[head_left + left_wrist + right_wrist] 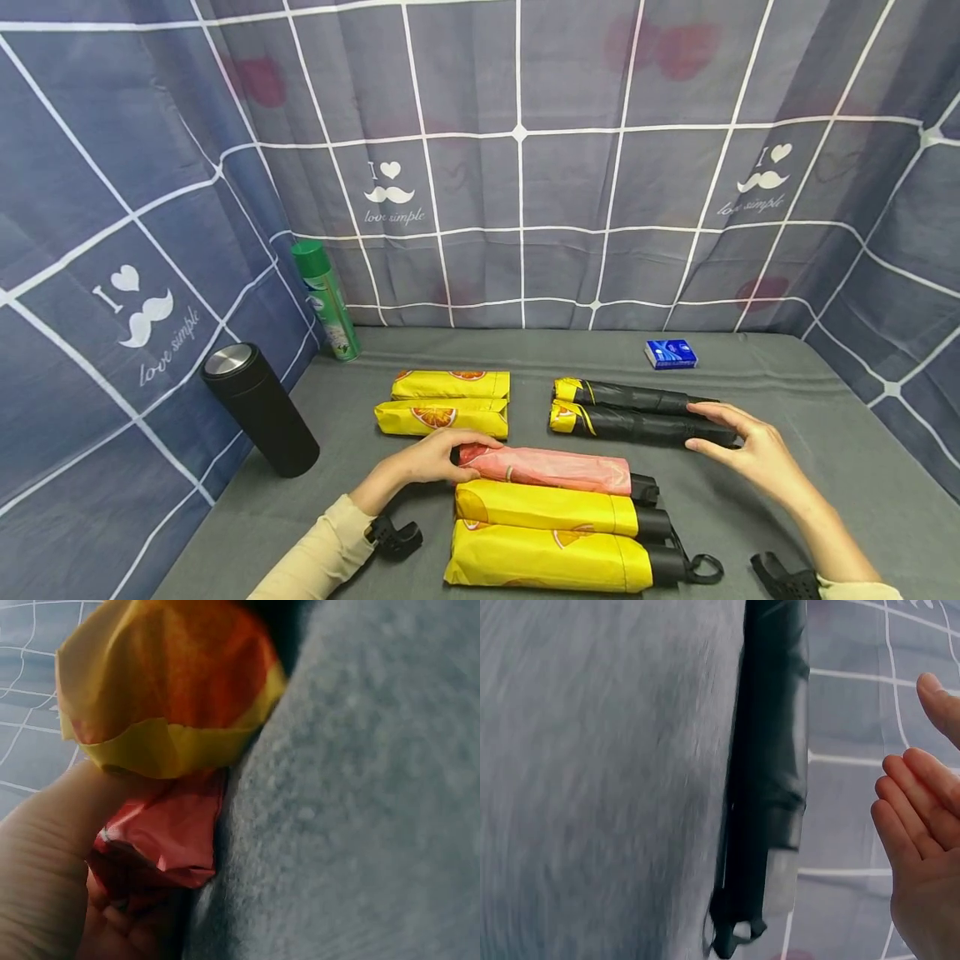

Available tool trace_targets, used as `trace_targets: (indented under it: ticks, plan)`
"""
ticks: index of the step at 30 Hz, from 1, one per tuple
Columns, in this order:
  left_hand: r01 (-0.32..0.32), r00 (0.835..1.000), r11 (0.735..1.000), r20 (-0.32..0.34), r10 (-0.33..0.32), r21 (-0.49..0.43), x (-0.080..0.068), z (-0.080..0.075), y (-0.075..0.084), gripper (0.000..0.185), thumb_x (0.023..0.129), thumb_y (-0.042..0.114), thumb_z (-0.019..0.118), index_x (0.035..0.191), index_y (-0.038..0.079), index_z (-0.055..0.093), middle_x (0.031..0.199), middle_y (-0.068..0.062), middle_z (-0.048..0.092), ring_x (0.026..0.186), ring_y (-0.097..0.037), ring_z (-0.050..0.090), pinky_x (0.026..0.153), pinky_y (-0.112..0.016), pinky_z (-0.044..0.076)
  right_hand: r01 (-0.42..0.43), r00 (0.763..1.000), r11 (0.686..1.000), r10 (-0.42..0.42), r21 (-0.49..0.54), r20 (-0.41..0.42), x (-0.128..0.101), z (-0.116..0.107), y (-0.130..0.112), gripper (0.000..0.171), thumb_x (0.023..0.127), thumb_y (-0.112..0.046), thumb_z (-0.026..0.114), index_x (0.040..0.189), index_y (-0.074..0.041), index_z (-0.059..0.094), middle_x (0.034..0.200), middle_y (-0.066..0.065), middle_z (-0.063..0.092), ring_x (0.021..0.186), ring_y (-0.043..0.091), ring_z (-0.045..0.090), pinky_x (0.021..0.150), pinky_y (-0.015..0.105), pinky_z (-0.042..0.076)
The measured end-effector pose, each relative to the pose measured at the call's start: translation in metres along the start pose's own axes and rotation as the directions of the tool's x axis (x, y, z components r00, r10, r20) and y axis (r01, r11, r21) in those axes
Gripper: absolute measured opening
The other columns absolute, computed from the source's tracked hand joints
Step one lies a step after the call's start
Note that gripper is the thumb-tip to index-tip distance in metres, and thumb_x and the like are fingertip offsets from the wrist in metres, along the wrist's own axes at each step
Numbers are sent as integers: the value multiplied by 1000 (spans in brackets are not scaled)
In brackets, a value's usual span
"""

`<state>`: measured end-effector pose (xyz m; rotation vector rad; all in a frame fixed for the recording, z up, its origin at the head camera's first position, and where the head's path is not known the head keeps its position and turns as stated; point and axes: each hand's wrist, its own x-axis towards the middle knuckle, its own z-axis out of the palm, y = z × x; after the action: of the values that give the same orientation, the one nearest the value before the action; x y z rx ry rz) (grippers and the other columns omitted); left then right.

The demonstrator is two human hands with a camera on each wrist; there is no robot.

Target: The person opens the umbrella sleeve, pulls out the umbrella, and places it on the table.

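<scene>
My left hand (438,457) grips the left end of a folded pink umbrella (555,469), thumb on the near side and fingers on the far side. In the left wrist view its crumpled pinkish-red end (169,836) sits between thumb and fingers. Against its near side lies a yellow umbrella (547,507) with a black handle, then a thicker yellow umbrella (551,557) with a wrist strap. My right hand (757,450) hovers with parted thumb and fingers at the handle end of two black umbrellas (637,423) with yellow tips; nothing is in its grasp.
Two short yellow bundles (450,417) with orange-slice prints lie behind the left hand. A black flask (262,412) and a green spray can (327,304) stand at left. A small blue box (671,354) lies at the back right. Grid-patterned cloth (555,183) encloses the grey table.
</scene>
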<state>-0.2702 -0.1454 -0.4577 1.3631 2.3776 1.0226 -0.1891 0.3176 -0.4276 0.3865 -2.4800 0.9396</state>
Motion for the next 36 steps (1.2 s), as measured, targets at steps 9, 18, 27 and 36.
trace_targets:
  ticks: [9,18,27,36]
  plan:
    - [35,990,980,-126,-61,-198,1,7,-5,45,83,17,71,127,16,61,111,3,64,87,-9,58,73,-27,49,65,993,991,-75,118,87,4,15,-19,49,73,-13,82,119,-14,65,114,2,63,105,2,55,88,7,35]
    - [-48,947,890,-304,-104,-454,2,-1,14,37,82,-1,70,116,-9,59,96,-2,64,76,-9,55,63,-23,48,74,975,930,-143,359,169,13,28,-37,52,76,-4,78,125,-9,60,121,5,60,114,6,53,94,14,37]
    - [-100,905,766,-377,-194,-635,1,-5,-6,51,83,18,74,120,-11,54,103,-5,62,82,-14,59,68,-25,52,160,959,900,-239,404,151,11,35,-52,57,74,2,77,127,-5,58,125,8,58,116,14,53,95,18,38]
    - [-189,886,717,-432,-170,-670,9,-8,-1,45,82,23,75,118,1,61,99,-7,61,81,-12,58,67,-23,52,212,969,895,-246,392,36,14,44,-53,57,67,13,78,120,0,61,114,10,63,100,11,59,84,17,45]
